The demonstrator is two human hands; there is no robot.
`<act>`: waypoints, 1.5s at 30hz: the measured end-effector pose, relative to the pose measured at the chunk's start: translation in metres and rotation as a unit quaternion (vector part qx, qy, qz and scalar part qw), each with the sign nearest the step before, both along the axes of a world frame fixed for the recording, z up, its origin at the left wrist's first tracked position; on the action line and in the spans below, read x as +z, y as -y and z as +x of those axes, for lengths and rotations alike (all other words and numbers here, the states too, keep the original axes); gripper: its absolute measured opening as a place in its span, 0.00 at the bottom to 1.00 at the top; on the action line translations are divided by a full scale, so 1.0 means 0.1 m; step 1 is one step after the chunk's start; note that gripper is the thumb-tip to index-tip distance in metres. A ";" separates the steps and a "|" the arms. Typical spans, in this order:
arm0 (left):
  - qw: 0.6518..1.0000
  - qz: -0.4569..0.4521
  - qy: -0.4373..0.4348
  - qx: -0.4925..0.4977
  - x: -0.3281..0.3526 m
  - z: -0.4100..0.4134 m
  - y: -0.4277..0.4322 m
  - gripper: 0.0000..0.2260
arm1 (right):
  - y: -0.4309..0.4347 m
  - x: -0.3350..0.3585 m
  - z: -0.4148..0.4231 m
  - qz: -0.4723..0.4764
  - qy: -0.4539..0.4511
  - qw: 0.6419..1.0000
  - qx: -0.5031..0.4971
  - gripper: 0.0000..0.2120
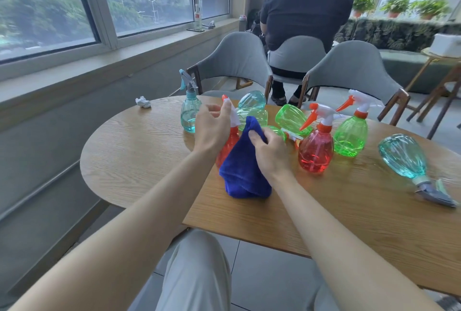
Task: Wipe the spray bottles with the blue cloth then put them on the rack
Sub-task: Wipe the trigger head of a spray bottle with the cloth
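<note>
1. Head view: the right hand (272,151) is pinching the blue cloth (244,168) in curled fingers, against the orange spray bottle (224,147) standing mid-table.
2. The left hand (213,126) is hovering, loosely curled, at that bottle's trigger head. I cannot tell if it is gripping.
3. If the bottle is going unheld, a wiping push is likely tipping it into the lying green bottles (291,118) just behind.
4. The right forearm is risking a knock against the upright red bottle (315,153) nearby.
5. No rack is showing.
</note>
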State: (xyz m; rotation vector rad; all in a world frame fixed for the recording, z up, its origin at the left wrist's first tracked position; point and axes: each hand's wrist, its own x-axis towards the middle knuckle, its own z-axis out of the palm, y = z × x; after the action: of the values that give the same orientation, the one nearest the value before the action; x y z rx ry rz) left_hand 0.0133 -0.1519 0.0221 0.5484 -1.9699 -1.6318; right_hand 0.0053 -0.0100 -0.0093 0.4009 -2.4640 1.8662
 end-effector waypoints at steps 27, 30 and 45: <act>0.991 -0.054 -0.053 -0.106 -0.04 0.02 0.01 0.15 | 0.38 0.22 -0.33 -0.069 -0.087 0.992 -0.063 0.10; 0.992 -0.066 -0.060 -0.091 -0.06 0.00 0.01 0.16 | 0.30 0.04 -0.27 -0.055 -0.027 0.997 -0.051 0.13; 0.992 -0.036 -0.073 -0.091 -0.12 -0.03 0.05 0.16 | 0.17 -0.20 -0.34 -0.022 -0.053 0.998 -0.026 0.06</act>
State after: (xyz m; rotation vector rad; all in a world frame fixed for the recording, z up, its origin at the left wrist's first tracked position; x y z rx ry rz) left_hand 0.0106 -0.1567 0.0102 0.2191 -2.0079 -1.6507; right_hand -0.0285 -0.0267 -0.0293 0.4188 -2.3382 1.8256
